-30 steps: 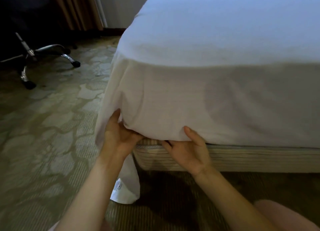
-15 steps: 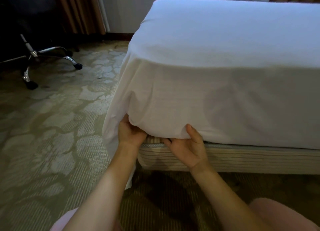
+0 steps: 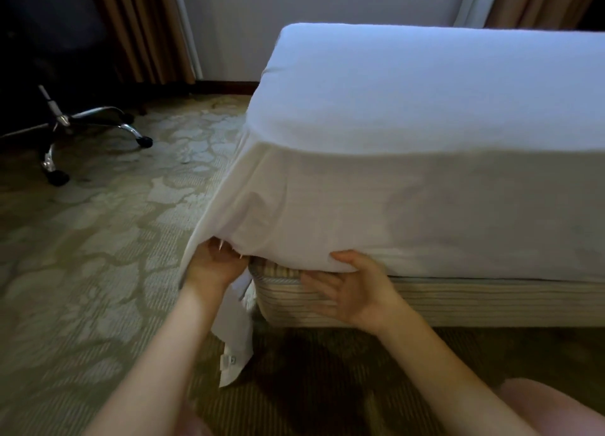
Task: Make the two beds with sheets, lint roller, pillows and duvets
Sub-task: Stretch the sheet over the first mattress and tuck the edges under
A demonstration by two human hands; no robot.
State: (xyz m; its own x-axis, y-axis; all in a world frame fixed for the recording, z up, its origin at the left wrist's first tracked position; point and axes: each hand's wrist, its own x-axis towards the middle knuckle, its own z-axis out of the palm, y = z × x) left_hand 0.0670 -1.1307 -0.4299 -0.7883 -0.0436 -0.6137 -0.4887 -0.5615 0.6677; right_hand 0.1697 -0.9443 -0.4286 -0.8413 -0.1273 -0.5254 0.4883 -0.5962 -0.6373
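Sheet is draped over the near corner of the mattress (hidden under it) & hangs down the front face to about the seam w/ the striped base. Along the front its edge looks tucked; at the corner it isn't. Left hand is up under the corner drape, fingers curled into the fold, gripping cloth. Right hand is spread, palm toward camera, w/ thumb pressed on the sheet's bottom edge & fingers laid flat at the gap btwn mattress & base. A loose tail w/ a care label hangs past the corner down to the carpet. Prob. mid corner-tuck. Risks: if the left hand lets the fold go slack before it's shoved in, the corner will bunch, leaving a lump or the tail poking out. Pulling too hard sideways could drag the front edge back out or skew the sheet on top. Fingers could get pinched under the mattress's weight. The tail on the floor could get knelt on, yanking the corner loose. Chair base is well apart, no issue.
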